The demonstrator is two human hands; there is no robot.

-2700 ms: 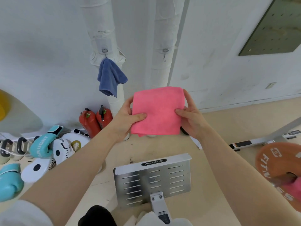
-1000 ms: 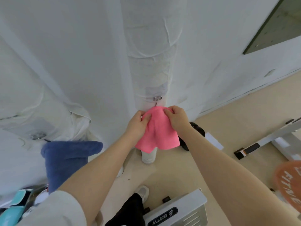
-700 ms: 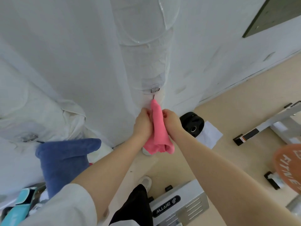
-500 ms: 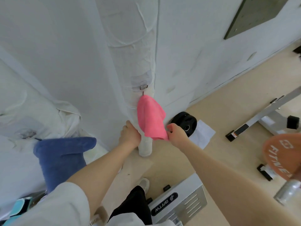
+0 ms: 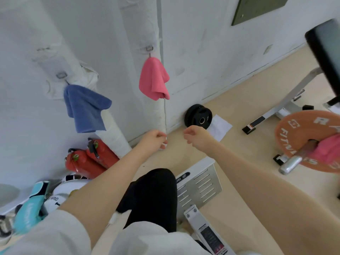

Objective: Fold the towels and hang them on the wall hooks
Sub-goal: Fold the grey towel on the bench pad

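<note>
**Pink towel up, hands free**

The pink towel (image 5: 153, 79) now hangs from the right hook (image 5: 149, 48), released since half a second ago, when the right hand (image 5: 197, 134) pinched its corner. Both hands have dropped below it, the left hand (image 5: 153, 138) and the right loosely curled, holding nothing. The blue towel (image 5: 85, 107) hangs on the left hook (image 5: 61, 75). Another pink cloth (image 5: 328, 149) drapes the barbell (image 5: 294, 161), probably next.

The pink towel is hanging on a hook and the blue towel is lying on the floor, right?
Not quite. The head view shows the soft blue towel hanging from its own metal wall hook, not lying on the floor. The folded pink towel does hang on a hook.
</note>
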